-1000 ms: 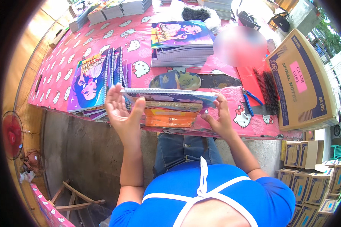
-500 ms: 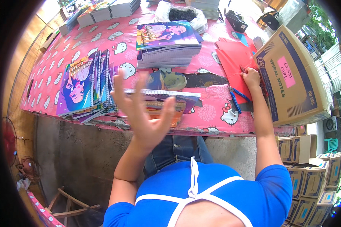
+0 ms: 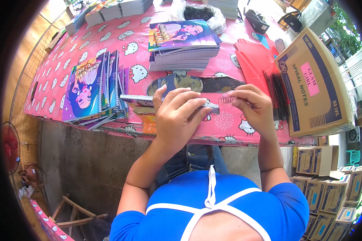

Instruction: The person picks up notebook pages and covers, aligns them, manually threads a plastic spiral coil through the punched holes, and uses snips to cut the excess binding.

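My left hand [image 3: 177, 114] is closed over a notebook [image 3: 138, 99] held on its edge, its punched side facing up near the table's front. Between the fingertips of my right hand [image 3: 253, 107] is a dark wire spiral coil [image 3: 228, 99], its free end close to the notebook's right corner. Behind them sits a stack of notebooks [image 3: 185, 38] with an illustrated cover on top. To the left, several notebooks with coils [image 3: 86, 90] lean in an overlapping pile. A bundle of dark spiral coils [image 3: 276, 94] lies right of my right hand, partly over red sheets [image 3: 253, 60].
A large cardboard box [image 3: 313, 84] stands on the table's right side. At the back are a plastic bag of dark coils [image 3: 199, 14] and more notebook stacks [image 3: 124, 9]. The pink patterned tablecloth [image 3: 229, 124] ends at the near edge. Cartons [image 3: 326, 193] are piled at lower right.
My left hand has come down from the air and gripped the notebook. My right hand has moved left from the red sheets, bringing a spiral coil to the notebook's corner.
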### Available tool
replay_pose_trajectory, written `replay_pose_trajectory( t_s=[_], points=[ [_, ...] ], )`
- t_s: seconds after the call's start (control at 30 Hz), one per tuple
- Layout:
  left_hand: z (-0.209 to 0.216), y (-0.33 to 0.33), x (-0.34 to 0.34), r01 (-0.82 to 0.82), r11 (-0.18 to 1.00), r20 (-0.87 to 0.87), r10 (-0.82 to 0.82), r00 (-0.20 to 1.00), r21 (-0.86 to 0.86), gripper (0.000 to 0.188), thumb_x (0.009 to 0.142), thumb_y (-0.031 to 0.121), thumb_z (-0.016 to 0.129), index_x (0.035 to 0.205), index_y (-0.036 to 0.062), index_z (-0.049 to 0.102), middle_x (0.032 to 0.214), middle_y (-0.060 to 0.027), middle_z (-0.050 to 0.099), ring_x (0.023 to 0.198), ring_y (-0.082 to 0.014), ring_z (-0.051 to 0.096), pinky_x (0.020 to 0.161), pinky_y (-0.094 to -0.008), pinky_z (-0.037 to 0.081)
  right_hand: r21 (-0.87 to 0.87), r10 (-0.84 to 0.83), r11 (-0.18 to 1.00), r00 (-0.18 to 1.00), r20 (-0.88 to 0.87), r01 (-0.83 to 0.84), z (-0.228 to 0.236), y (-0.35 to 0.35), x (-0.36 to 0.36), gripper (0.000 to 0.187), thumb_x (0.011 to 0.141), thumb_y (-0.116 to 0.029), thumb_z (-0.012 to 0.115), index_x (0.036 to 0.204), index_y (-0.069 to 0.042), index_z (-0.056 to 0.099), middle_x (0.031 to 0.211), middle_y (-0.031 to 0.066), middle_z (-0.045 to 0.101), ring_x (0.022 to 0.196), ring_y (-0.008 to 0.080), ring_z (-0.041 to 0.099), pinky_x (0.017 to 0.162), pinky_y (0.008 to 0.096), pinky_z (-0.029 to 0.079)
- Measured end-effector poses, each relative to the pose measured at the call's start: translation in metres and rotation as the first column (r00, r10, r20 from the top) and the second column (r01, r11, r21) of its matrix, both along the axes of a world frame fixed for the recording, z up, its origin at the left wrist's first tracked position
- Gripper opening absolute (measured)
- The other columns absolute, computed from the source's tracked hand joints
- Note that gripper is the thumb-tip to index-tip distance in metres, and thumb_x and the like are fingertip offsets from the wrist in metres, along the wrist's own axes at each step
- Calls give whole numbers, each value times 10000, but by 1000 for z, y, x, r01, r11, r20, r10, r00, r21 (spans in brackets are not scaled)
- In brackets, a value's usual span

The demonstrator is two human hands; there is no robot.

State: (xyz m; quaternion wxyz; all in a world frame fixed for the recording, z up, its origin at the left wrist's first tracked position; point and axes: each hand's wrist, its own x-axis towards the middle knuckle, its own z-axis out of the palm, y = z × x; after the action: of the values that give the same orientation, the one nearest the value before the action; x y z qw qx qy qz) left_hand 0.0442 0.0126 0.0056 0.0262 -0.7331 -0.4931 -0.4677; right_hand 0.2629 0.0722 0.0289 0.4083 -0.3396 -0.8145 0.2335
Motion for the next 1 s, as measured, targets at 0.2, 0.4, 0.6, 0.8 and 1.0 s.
replay_pose_trajectory(
  t_s=[0.2, 0.4, 0.6, 0.8, 1.0],
  points=[
    [-13, -20, -1, 40, 993, -13, -39, 999, 113, 241, 663, 148, 791, 894, 121, 727, 977, -14, 670, 949, -206, 612, 989, -400, 310, -51, 233, 972, 969, 83, -230, 8, -16, -8, 253, 708, 20, 726, 957, -23, 716, 808, 89, 633, 727, 174, 597, 630, 281, 467],
    [-21, -30, -3, 36, 994, -55, -31, 998, 101, 264, 676, 116, 775, 936, 96, 734, 956, -31, 681, 933, -190, 616, 999, -389, 312, -129, 378, 924, 910, 170, -360, 20, -3, -11, 225, 689, 32, 723, 906, -26, 715, 788, 85, 605, 700, 201, 588, 628, 305, 470],
    [-17, -27, -1, 22, 993, -17, -21, 1000, 113, 229, 690, 132, 779, 906, 85, 722, 898, -28, 682, 883, -178, 620, 954, -372, 338, -90, 399, 916, 904, 151, -390, 23, -4, -13, 248, 673, 68, 705, 904, -20, 698, 827, 86, 606, 723, 180, 597, 622, 291, 473],
    [-10, -7, 4, -33, 988, 77, 21, 997, 152, 246, 690, 193, 795, 889, 92, 693, 823, 0, 673, 769, -164, 606, 873, -376, 370, -128, 232, 969, 950, 208, -209, 25, -14, -11, 200, 732, 54, 688, 923, 0, 673, 816, 91, 601, 731, 178, 601, 627, 290, 475],
    [5, -1, 6, -133, 990, 55, 131, 990, 39, 247, 673, 251, 799, 852, 117, 695, 795, 8, 662, 773, -162, 589, 920, -402, 321, -155, 71, 987, 982, 176, -43, 17, -21, -24, 122, 798, 15, 656, 918, 10, 641, 811, 87, 602, 704, 146, 582, 614, 267, 463]
  ],
)
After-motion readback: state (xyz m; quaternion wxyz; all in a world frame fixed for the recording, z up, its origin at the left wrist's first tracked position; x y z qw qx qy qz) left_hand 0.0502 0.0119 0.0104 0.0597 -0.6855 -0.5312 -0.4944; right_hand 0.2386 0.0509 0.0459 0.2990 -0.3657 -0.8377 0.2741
